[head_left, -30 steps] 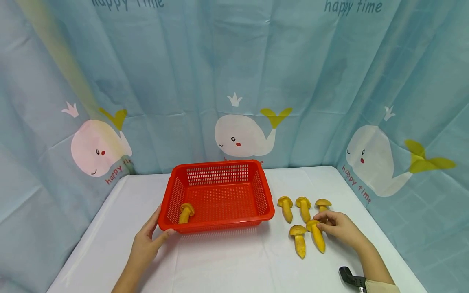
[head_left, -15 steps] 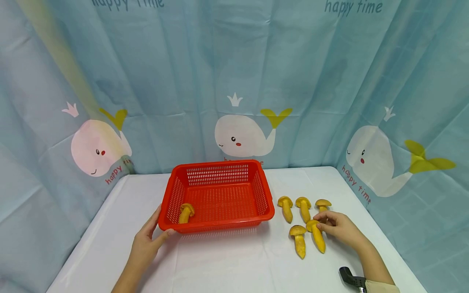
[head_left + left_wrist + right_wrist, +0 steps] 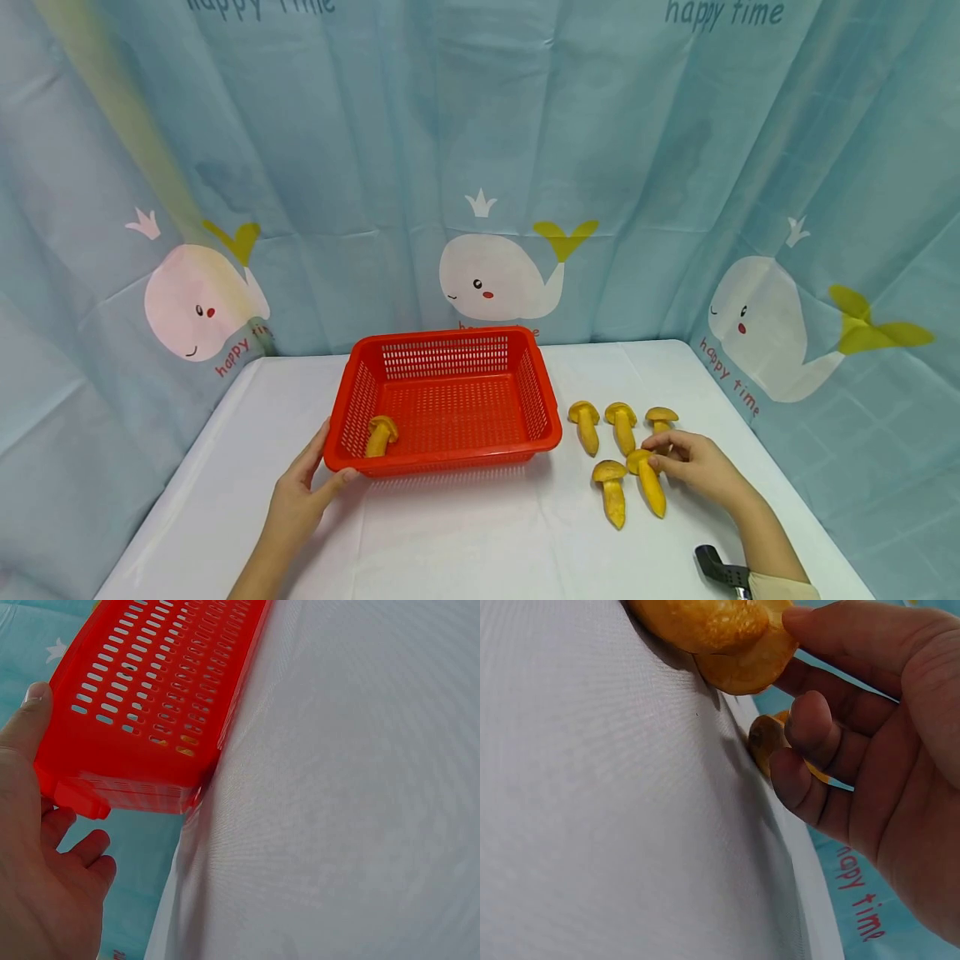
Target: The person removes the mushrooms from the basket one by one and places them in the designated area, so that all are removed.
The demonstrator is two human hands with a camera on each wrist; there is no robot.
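My left hand (image 3: 296, 496) grips the near left corner of a red plastic basket (image 3: 450, 460). In the left wrist view, the thumb lies against the basket wall (image 3: 112, 761) and the other fingers curl below its rim. One yellow mushroom (image 3: 380, 437) leans inside that corner. At the right, my right hand (image 3: 697, 467) pinches a yellow mushroom (image 3: 652, 493) that lies on the table, just below its cap. The right wrist view shows the thumb touching this mushroom (image 3: 742, 671), with part of it cut off by the frame's top edge.
Beside the pinched mushroom lies another mushroom (image 3: 612, 496). Behind are a mushroom (image 3: 585, 429), a second mushroom (image 3: 622, 429) and a partly hidden mushroom (image 3: 661, 415). The white table (image 3: 450, 542) meets a blue whale-print curtain (image 3: 375, 167). A black device (image 3: 720, 571) sits by the right wrist.
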